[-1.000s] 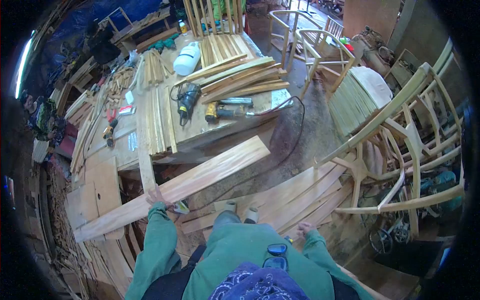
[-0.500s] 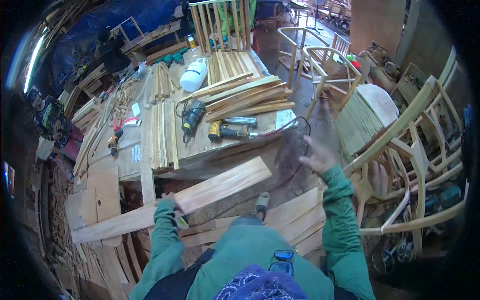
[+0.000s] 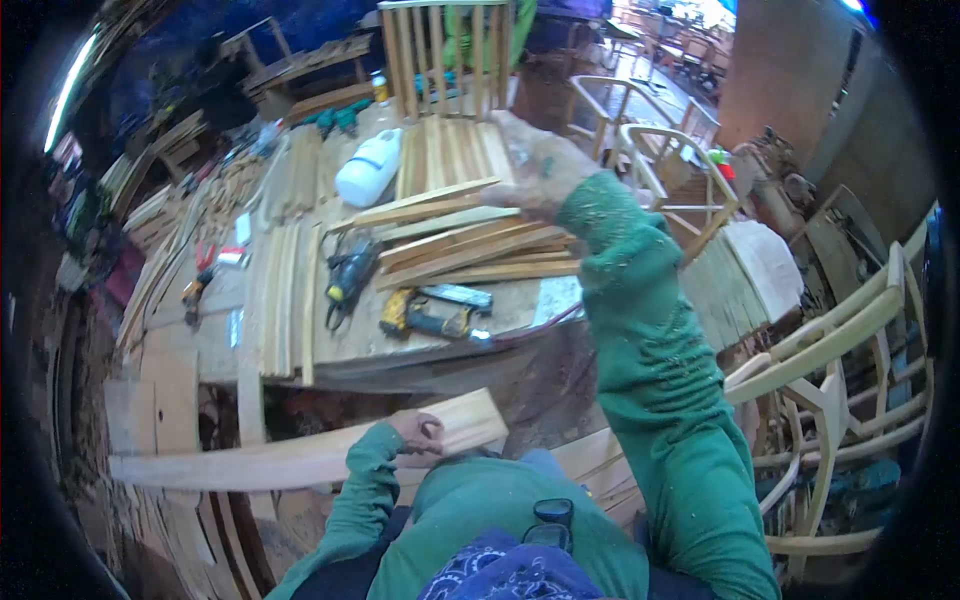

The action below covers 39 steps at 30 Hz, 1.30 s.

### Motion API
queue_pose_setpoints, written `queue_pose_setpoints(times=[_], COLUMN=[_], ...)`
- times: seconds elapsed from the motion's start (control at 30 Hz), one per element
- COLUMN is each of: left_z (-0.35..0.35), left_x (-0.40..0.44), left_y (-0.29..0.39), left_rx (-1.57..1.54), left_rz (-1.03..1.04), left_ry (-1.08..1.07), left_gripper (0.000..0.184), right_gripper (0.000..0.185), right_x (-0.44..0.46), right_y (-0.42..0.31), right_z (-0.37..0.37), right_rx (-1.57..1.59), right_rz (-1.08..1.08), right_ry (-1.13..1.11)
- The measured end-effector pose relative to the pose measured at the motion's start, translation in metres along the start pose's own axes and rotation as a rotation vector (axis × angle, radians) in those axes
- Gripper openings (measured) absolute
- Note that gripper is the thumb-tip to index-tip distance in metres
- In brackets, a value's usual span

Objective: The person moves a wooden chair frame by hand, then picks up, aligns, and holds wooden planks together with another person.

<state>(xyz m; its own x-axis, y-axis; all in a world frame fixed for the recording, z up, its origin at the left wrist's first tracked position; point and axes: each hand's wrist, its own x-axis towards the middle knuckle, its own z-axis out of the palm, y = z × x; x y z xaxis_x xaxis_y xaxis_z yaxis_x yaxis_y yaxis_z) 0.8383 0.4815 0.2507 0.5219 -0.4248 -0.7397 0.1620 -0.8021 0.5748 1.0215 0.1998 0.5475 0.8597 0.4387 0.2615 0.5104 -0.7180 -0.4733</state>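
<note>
My left hand (image 3: 415,430) is closed round a long, pale wooden board (image 3: 270,462), near its right end. The board lies crosswise in front of my body, below the front of the worktable (image 3: 420,350). Out ahead, my right hand (image 3: 545,165) is raised in front of a stack of wooden slats (image 3: 470,250) as seen from here. Motion blurs it, so its fingers cannot be read. Sawdust speckles the right sleeve. On the table near the slats lie a yellow and black nail gun (image 3: 425,315) and a dark corded power tool (image 3: 350,275).
A white jug (image 3: 368,168) stands behind the slats, near an upright slatted frame (image 3: 445,55). Wooden chair frames (image 3: 830,400) crowd the right side. At the table's left lies a drill (image 3: 197,292). A person (image 3: 100,235) is at the far left.
My right hand has gone up and forward, from beside the table to in front of the slats. My left hand now holds the board nearer its right end, and the board lies closer to me.
</note>
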Motion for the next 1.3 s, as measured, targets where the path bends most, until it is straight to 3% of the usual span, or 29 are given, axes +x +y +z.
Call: queue_pose_setpoints(times=[0.1,0.2,0.37,0.47,0.53,0.63,0.67,0.77,0.9,0.97,1.07,1.17,1.3], left_z=[-0.012,-0.017,-0.014,-0.012,-0.009,-0.006,-0.004,0.001,-0.004,-0.009,-0.013,-0.01,-0.017], left_x=[0.011,0.021,0.046,0.064,0.086,0.105,0.112,0.132,0.166,0.181,0.213,0.24,0.266], left_y=[0.018,0.042,0.075,0.104,0.119,0.165,0.184,0.247,0.349,0.394,0.457,0.517,0.583], left_rx=[-0.139,-0.163,-0.204,-0.256,-0.266,-0.141,-0.21,-0.359,-0.421,-0.385,-0.288,-0.304,-0.285], left_rz=[-0.026,-0.068,-0.055,-0.022,0.002,0.21,0.272,0.431,0.644,0.739,1.023,1.223,1.45], left_ry=[-0.028,-0.052,-0.097,-0.108,-0.127,0.028,0.028,-0.026,-0.162,-0.243,-0.414,-0.659,-0.875], left_gripper=[0.082,0.08,0.084,0.082,0.081,0.077,0.076,0.073,0.075,0.077,0.082,0.082,0.076], right_gripper=[0.097,0.101,0.103,0.093,0.084,0.078,0.071,0.076,0.064,0.046,0.03,0.028,0.028], right_x=[0.022,0.034,0.045,0.034,0.017,-0.04,-0.074,-0.187,-0.326,-0.377,-0.434,-0.433,-0.409], right_y=[0.034,0.04,0.085,0.133,0.193,0.307,0.375,0.513,0.587,0.599,0.613,0.601,0.598], right_z=[0.005,-0.009,-0.003,-0.006,0.007,0.038,0.07,0.105,0.111,0.106,0.112,0.099,0.095], right_rx=[-0.091,0.017,-0.115,0.122,0.214,0.319,0.208,0.147,0.234,0.529,0.864,0.883,0.964], right_rz=[-0.043,0.091,0.047,0.173,0.223,0.315,0.392,0.704,1.102,1.366,1.662,1.775,1.622], right_ry=[0.064,-0.088,-0.027,-0.264,-0.385,-0.359,-0.396,-0.581,-0.675,-0.552,-0.197,-0.099,0.055])
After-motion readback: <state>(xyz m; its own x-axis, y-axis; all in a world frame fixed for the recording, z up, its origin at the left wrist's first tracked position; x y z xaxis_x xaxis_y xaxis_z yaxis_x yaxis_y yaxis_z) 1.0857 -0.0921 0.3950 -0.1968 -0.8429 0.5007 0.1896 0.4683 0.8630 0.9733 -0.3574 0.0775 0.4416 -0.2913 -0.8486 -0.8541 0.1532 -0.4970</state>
